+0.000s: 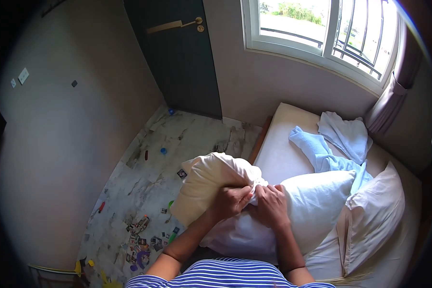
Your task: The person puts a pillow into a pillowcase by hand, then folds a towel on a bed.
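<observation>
A cream pillowcase (204, 185) bulges out in front of me, its gathered edge bunched between my two hands. My left hand (231, 200) is closed on that bunched edge. Close beside it, my right hand (270, 204) also pinches the gathered fabric, knuckles up. Below my hands lies a white pillow (242, 235), partly hidden by my forearms. How far the pillow reaches into the case cannot be seen. To the right of my right hand rests a pale bluish-white pillow (317, 194), and past it a cream pillow (374, 216) leans at an angle.
The mattress (285, 139) fills the right side, with a light blue cloth (314, 149) and a grey-blue cloth (345, 134) crumpled on it. Small toys and cards (139, 240) litter the marble-patterned floor (125, 192) at left. A dark door (177, 62) stands closed behind.
</observation>
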`<state>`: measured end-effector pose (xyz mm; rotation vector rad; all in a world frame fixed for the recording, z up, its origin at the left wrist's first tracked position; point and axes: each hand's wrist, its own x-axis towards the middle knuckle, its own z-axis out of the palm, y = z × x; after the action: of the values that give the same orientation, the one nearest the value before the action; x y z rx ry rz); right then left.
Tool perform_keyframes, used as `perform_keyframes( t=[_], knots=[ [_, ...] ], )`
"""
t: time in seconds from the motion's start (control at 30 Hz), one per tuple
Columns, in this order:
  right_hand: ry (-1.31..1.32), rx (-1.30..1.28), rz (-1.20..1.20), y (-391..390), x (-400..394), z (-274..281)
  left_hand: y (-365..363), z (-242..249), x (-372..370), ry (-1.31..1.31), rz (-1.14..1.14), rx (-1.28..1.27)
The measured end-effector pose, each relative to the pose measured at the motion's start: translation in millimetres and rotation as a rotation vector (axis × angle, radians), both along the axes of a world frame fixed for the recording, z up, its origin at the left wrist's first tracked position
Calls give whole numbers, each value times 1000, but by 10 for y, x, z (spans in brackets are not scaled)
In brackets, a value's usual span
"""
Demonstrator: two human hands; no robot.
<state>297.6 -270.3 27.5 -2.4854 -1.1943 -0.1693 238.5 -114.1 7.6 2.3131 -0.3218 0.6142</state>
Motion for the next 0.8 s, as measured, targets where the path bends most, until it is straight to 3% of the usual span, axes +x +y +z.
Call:
perform_keyframes(
  t=[0.2, 0.27, 0.3, 0.33, 0.4, 0.47, 0.57, 0.67, 0.7, 0.8],
  knots=[
    [0, -131, 158, -436, 601, 491, 128, 43, -136, 40, -42, -95],
    [-62, -89, 88, -419, 885, 209, 148, -3, -150, 75, -17, -109],
    [114, -91, 120, -405, 1079, -43, 142, -21, -159, 92, -8, -115],
    [526, -253, 81, -348, 1185, -223, 126, -16, -171, 75, 39, -121],
    [495, -205, 110, -255, 1002, -414, 89, -11, -170, 32, 137, -131],
    [529, 118, 38, -239, 740, -415, 112, -44, -125, 81, 340, -153],
    [435, 325, 6, -158, 320, 8, 109, 51, 123, -19, 476, -202],
    [209, 492, -78, -204, 256, 283, -187, 206, 244, -201, 214, -455],
    [106, 542, -130, -252, 230, 458, -237, 250, 241, -325, 135, -325],
    [-223, 592, -189, -423, 9, 790, -350, 496, 244, -694, 51, -280]
  ],
)
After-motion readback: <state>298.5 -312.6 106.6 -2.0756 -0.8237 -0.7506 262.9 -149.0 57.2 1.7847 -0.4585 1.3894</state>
